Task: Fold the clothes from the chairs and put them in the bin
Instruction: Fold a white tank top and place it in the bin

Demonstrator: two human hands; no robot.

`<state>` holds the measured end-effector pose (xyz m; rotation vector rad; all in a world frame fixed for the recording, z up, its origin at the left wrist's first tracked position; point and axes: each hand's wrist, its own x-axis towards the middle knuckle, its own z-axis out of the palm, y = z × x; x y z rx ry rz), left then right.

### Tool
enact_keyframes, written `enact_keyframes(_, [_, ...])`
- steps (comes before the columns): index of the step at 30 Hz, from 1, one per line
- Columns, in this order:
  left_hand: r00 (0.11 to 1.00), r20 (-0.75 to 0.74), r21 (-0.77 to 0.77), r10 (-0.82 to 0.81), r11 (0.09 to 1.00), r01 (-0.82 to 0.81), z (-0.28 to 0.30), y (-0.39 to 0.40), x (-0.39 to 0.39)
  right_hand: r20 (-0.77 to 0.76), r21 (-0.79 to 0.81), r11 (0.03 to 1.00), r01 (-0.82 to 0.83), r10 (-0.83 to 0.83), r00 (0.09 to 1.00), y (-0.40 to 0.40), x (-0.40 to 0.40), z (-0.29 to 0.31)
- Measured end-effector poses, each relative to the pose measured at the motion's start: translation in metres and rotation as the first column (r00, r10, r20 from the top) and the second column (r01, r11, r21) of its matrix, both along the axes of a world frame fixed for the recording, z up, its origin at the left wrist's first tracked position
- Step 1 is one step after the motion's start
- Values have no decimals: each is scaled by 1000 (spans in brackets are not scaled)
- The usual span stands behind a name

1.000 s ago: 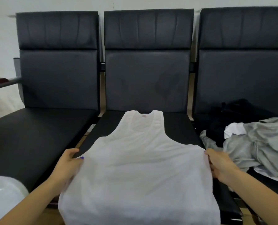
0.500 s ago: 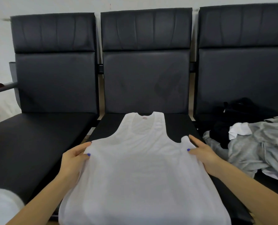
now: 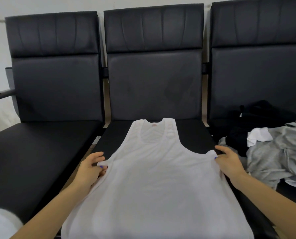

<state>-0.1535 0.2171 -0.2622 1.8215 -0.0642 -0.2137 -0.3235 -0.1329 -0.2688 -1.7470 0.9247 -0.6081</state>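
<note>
- We have the white tank top (image 3: 154, 178) spread flat on the middle chair seat (image 3: 192, 133), neck toward the backrest, hem hanging over the front edge.
- Our left hand (image 3: 90, 169) has its fingers (image 3: 98, 155) pinched on the left armhole corner; our right hand (image 3: 230, 163) has its fingers closed on the right corner.
- We judge this to be the smoothing step, just ahead of the first fold.
- Next, we think, one side must be carried across the middle, both corners kept taut so nothing wrinkles.
- A pile of grey, white and black clothes (image 3: 271, 149) waits on the right chair.
- A white rounded object (image 3: 0, 225) sits at lower left, perhaps the bin; we cannot tell.
</note>
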Motion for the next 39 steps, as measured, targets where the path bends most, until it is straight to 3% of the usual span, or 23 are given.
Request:
enact_keyframes(1, [998, 70, 174, -6, 985, -6, -1, -3, 4, -2, 7, 1000, -10, 10, 1000, -1, -1, -1])
enact_keyframes(3, [987, 156, 543, -45, 838, -48, 2, -11, 10, -21, 2, 999, -34, 34, 999, 0, -2, -1])
enact_keyframes(5, [992, 113, 708, -49, 705, -46, 9, -19, 10, -42, -24, 998, -59, 58, 997, 0, -3, -3])
enact_keyframes(6, [996, 85, 722, -42, 691, -32, 11, -21, 10, -50, -36, 997, -72, 70, 996, 0, -3, -4])
enact_keyframes(8, [996, 63, 676, -59, 737, 1, 12, -25, 15, -53, -54, 995, -89, 86, 995, -1, -3, -5])
enact_keyframes(10, [991, 73, 496, -115, 866, 64, 8, -26, 16, -42, -49, 994, -93, 91, 995, -4, -2, -7])
enact_keyframes(12, [979, 119, 347, -164, 931, 114, 10, -27, 14, -24, -28, 996, -87, 87, 996, -7, -1, -8])
enact_keyframes(16, [925, 182, 488, -333, 848, 209, 15, -18, 20, -17, -11, 998, -55, 55, 998, -7, 5, -8])
enact_keyframes(20, [878, 25, 505, -479, 764, 402, 21, -12, 25, -59, -7, 998, -67, 66, 996, -9, 13, 0])
enact_keyframes(23, [881, -114, 534, -459, 720, 444, 28, -9, 29, -51, 65, 993, -100, 103, 993, -14, 16, 5])
enact_keyframes(25, [894, -121, 544, -432, 724, 424, 30, -6, 33, -16, 130, 989, -70, 73, 997, -18, 17, 8])
enact_keyframes(30, [940, -76, 444, -332, 833, 330, 31, 3, 37, 74, 396, 918, 34, -69, 995, -29, 15, 13])
enact_keyframes(33, [959, -81, 332, -272, 900, 283, 32, 6, 36, 146, 565, 825, -4, -95, 985, -29, 8, 20])
enact_keyframes(39, [977, -70, 266, -201, 940, 212, 31, 9, 43, 217, 661, 750, -10, -179, 960, -35, -4, 24])
